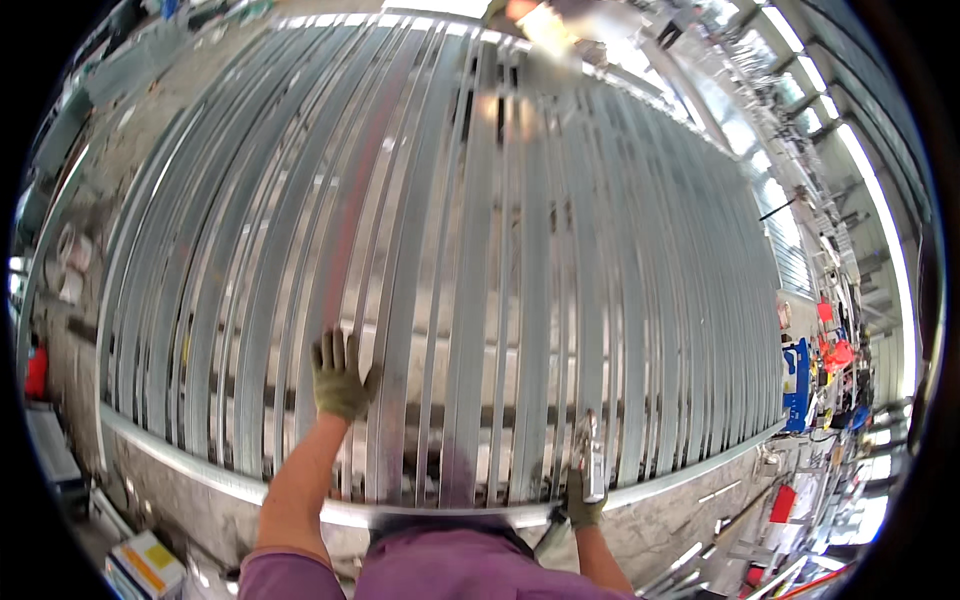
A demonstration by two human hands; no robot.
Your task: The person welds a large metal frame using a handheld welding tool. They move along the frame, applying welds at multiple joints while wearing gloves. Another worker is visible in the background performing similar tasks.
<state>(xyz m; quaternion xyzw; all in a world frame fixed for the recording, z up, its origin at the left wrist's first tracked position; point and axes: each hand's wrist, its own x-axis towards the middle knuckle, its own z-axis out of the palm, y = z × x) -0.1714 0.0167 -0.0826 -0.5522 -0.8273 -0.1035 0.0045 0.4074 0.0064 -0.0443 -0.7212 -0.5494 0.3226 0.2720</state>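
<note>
A large frame of long parallel grey metal bars (405, 270) lies before me, with narrow gaps between them. My left hand (343, 378), in an olive work glove, rests flat on the bars left of the middle, fingers stretched out and holding nothing. Close to the near edge rail (660, 488), my right hand (583, 508), gloved alike, is closed around a silver-grey hand tool (594, 474). The tool points away from me, and its exact kind cannot be made out. Part of the right hand is hidden behind it.
On the right stand a blue rack (796, 385) and red items (837, 353) among clutter. A box with a yellow-orange label (148, 565) sits on the floor at lower left. Loose metal pieces lie at lower right. A person (680, 25) stands far off at upper right.
</note>
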